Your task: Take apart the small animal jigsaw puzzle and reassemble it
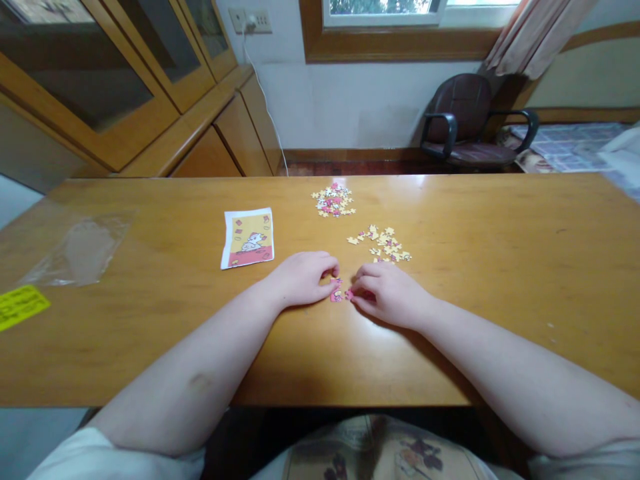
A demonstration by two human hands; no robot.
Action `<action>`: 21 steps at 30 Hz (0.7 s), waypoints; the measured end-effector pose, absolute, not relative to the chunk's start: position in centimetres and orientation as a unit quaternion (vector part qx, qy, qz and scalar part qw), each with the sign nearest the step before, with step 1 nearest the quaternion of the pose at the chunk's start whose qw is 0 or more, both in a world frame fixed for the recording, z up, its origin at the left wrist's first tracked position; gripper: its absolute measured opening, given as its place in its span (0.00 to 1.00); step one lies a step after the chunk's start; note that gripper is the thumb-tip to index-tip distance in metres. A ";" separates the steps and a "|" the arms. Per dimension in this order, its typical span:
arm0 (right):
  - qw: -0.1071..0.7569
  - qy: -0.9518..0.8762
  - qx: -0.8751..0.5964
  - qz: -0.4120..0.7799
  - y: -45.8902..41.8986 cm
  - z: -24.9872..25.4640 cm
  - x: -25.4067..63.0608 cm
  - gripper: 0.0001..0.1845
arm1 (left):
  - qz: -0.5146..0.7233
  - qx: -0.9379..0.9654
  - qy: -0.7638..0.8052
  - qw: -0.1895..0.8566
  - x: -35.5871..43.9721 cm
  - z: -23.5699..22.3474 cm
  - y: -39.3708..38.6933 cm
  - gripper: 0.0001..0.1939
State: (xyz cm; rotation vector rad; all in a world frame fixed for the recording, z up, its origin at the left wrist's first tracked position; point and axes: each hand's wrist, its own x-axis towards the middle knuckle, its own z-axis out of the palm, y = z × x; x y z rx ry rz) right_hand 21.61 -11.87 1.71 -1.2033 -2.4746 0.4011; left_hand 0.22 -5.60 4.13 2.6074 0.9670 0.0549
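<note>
Both my hands rest on the wooden table (500, 267), fingertips almost meeting. My left hand (303, 277) has its fingers curled, pinching small pink puzzle pieces (336, 294) against the table. My right hand (387, 293) is curled too, its fingertips on a pink piece at the same spot. Just beyond my right hand lies a loose scatter of yellow pieces (383, 242). Farther back sits a denser pile of pink and white pieces (333, 201). A small reference picture card (248, 237), yellow and pink with a white animal, lies left of my left hand.
An empty clear plastic bag (83, 250) and a yellow slip (20, 305) lie at the table's left end. Wooden cabinets (150, 87) stand at the back left. A dark armchair (470, 120) stands beyond the table under the window.
</note>
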 end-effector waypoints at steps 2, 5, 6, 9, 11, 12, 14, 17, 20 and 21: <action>0.182 -0.880 -0.417 0.140 -12.0 1.8 21.5 0.09 | 0.021 0.922 0.344 0.179 0.2 4.1 -5.6 0.09; 0.181 -0.880 -0.414 0.145 -12.1 1.8 21.2 0.10 | 0.023 0.922 0.343 0.179 0.2 4.0 -5.6 0.09; 0.180 -0.881 -0.413 0.148 -12.1 1.8 21.1 0.10 | 0.024 0.922 0.343 0.179 0.2 4.0 -5.6 0.08; 0.174 -0.880 -0.414 0.154 -12.1 1.7 20.8 0.10 | 0.025 0.921 0.344 0.182 0.3 4.0 -5.6 0.08; 0.170 -0.878 -0.420 0.157 -12.1 1.8 20.8 0.10 | 0.024 0.921 0.344 0.184 0.3 4.0 -5.6 0.08; 0.169 -0.877 -0.421 0.159 -12.1 1.8 20.8 0.10 | 0.024 0.921 0.343 0.184 0.3 4.0 -5.6 0.08; 0.172 -0.876 -0.421 0.162 -12.1 1.8 21.0 0.11 | 0.025 0.921 0.343 0.184 0.3 4.0 -5.7 0.08; 0.183 -0.881 -0.405 0.162 -12.2 1.9 21.1 0.11 | 0.032 0.922 0.339 0.182 0.2 3.9 -5.7 0.08; 0.181 -0.892 -0.382 0.160 -12.4 1.9 21.2 0.11 | 0.044 0.928 0.320 0.183 0.1 3.8 -5.6 0.08; 0.181 -0.895 -0.376 0.160 -12.4 1.9 21.2 0.11 | 0.047 0.932 0.309 0.185 0.1 3.9 -5.6 0.08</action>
